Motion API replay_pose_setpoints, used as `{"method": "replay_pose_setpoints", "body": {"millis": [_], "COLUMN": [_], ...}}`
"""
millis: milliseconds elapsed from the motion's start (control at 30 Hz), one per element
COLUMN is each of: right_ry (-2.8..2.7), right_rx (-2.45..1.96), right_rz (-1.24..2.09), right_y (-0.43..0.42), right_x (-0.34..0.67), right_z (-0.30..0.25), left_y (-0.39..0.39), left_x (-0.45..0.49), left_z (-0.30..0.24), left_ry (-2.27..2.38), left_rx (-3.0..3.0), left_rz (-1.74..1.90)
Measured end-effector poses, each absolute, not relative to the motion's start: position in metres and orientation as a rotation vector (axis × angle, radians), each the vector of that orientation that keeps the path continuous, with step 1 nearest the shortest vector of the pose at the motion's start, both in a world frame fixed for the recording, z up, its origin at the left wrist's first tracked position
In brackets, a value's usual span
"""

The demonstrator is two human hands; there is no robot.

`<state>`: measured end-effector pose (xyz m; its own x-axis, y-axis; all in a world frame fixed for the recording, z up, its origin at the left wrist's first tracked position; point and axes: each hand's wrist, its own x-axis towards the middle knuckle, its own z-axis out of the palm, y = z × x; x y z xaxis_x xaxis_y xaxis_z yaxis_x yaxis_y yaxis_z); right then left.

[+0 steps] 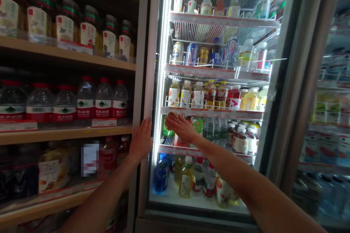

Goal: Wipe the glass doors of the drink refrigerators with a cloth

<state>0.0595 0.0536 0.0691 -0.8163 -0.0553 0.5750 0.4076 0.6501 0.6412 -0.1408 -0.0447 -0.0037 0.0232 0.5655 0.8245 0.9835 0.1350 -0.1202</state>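
My left hand (141, 139) lies against the metal frame (140, 91) at the left side of the lit drinks fridge, its fingers stretched out and nothing in it. My right hand (180, 126) reaches across the front of the fridge with its fingers extended, near the left end of a shelf edge (210, 113). Whether its fingertips touch glass is not clear. Around it show a green bottle (167, 128), another green pack (197, 124) partly behind the wrist, and clear water bottles (209, 129). Above stand juice bottles with white labels (186, 94).
Wooden shelves (68, 136) on the left carry red-capped water bottles (86, 98) and green-capped bottles (67, 22). Low in the fridge stand a blue bottle (161, 174) and a yellow-green bottle (186, 178). Another fridge section (328, 116) with drinks is at the right.
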Motion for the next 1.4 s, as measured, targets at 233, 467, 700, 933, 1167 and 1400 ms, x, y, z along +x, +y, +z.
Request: {"method": "replay_pose_setpoints", "body": {"millis": [233, 467, 700, 933, 1167, 1400], "right_ry": [-2.069, -2.446, -2.161, -2.331, -2.387, -2.086], "right_rx": [-0.49, -0.075, -0.445, -0.242, -0.325, -0.642], "right_rz": [-0.927, -1.058, -1.04, -1.13, -1.07, -0.967], "right_y": [0.041, 0.03, 0.044, 0.047, 0.04, 0.047], "right_x": [-0.002, -0.003, 0.047, 0.099, 0.123, 0.145], "right_z": [0.077, 0.007, 0.047, 0.006, -0.034, -0.023], "left_y": [-0.056, -0.066, -0.055, -0.045, -0.037, -0.032], "left_x": [-0.153, -0.164, -0.146, -0.114, -0.09, -0.07], "left_z": [-0.004, -0.013, -0.012, -0.009, -0.016, -0.023], "left_ry": [-1.662, -1.645, -1.576, -1.528, -1.435, -1.381], "left_rx": [-1.526, -1.511, -1.534, -1.619, -1.644, -1.684], "left_rz": [-0.688, -0.681, -0.7, -0.634, -0.598, -0.628]}}
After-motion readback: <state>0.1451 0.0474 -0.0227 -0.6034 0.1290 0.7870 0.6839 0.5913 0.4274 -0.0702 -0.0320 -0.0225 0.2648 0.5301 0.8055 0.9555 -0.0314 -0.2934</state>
